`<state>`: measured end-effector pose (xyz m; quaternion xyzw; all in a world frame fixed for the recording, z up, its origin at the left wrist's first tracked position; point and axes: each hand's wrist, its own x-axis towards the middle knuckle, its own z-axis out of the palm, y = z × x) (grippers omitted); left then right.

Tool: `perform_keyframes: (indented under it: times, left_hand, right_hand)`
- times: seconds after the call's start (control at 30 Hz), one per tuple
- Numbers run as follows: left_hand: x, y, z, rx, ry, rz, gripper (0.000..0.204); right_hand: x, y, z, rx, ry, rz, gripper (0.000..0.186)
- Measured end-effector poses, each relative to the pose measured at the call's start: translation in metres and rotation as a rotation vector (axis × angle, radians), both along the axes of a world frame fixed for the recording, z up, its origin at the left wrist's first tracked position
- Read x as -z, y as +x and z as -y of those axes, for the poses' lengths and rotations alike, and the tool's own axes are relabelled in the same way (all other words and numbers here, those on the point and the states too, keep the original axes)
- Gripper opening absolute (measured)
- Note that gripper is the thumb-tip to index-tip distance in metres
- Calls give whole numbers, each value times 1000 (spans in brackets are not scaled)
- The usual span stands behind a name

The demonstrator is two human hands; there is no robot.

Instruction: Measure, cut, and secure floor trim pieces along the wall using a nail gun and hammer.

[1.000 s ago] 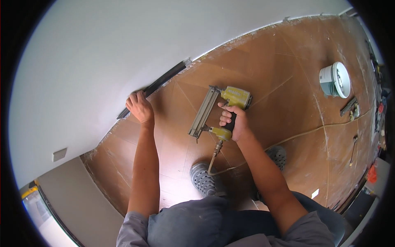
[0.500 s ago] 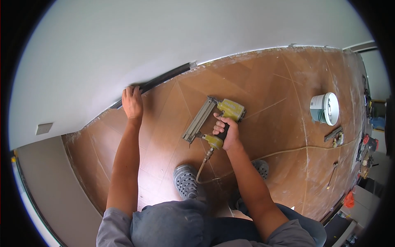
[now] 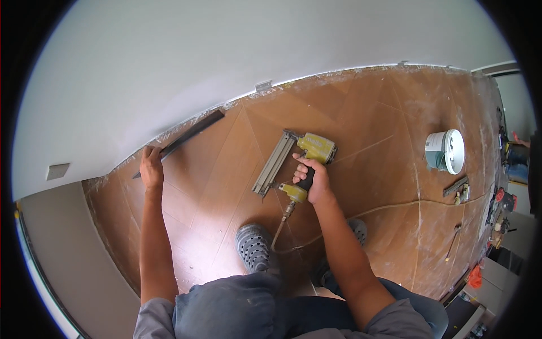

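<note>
My left hand [image 3: 151, 168] is closed around a dark strip of baseboard trim [image 3: 195, 131], near its left end. The strip slants just off the foot of the white wall, its right end pointing away from me. My right hand [image 3: 318, 179] grips the black handle of a yellow and grey nail gun [image 3: 317, 148], with the index finger by the trigger. The gun's long silver magazine [image 3: 275, 164] faces left, over the floor. From the handle's lower end an air hose [image 3: 279, 229] runs down and off to the right.
A white bucket [image 3: 455, 151] lies or leans at the right, near a dark tool [image 3: 455, 186] and a hammer-like tool [image 3: 453, 243]. A wall socket plate [image 3: 58, 172] sits at left. My grey clogs [image 3: 253, 247] stand on the brown floor [image 3: 361, 124]. More tools [image 3: 502, 209] crowd the far right.
My left hand has shifted left and toward me, taking the trim strip off the wall's foot and uncovering a small grey piece on the wall. The nail gun has barely moved.
</note>
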<state>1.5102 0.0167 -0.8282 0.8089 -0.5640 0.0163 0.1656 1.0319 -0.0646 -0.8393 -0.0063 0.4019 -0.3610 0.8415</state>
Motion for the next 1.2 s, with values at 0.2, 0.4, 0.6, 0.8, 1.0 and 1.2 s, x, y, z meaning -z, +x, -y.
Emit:
perform_keyframes:
  times: [0.2,0.4,0.6,0.8,1.0,1.2]
  left_hand:
    - [-1,-5,-21,120,187,-446,16]
    - [-3,-32,-16,120,284,-399,17]
    - [-11,-141,17,67,131,-806,28]
    - [-11,-178,75,112,265,-846,48]
    - [10,-166,100,54,168,-733,62]
    - [20,-163,107,76,82,-827,59]
  right_hand:
    - [-2,0,13,-17,-17,-58,38]
    - [0,9,16,-6,-3,-85,31]
    - [14,58,28,80,-10,9,30]
    - [19,111,54,139,-68,98,32]
    - [17,132,71,191,-71,89,29]
    - [18,135,75,234,-37,93,27]
